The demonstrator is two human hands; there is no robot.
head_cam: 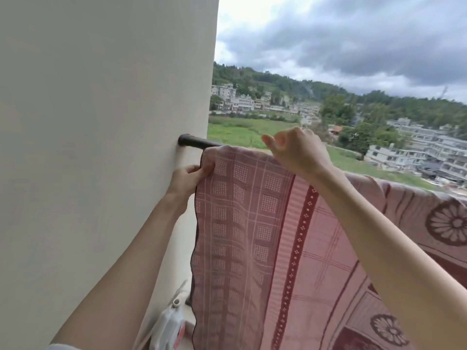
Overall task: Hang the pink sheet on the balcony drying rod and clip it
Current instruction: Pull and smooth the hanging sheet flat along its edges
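Observation:
The pink sheet (252, 236), checked and flowered in dark red, hangs draped over the dark drying rod (194, 142), which juts from the cream wall. My left hand (190, 179) pinches the sheet's left edge just below the rod. My right hand (295, 150) is raised over the rod's top, fingers curled at the sheet's fold; its fingertips are hidden behind the hand. No clip is visible on the sheet.
The cream wall (101, 147) fills the left side, close to my left arm. A white plastic bottle (171, 322) stands on the ledge at the bottom, beside the sheet's lower edge. Beyond the rod lie fields, buildings and a cloudy sky.

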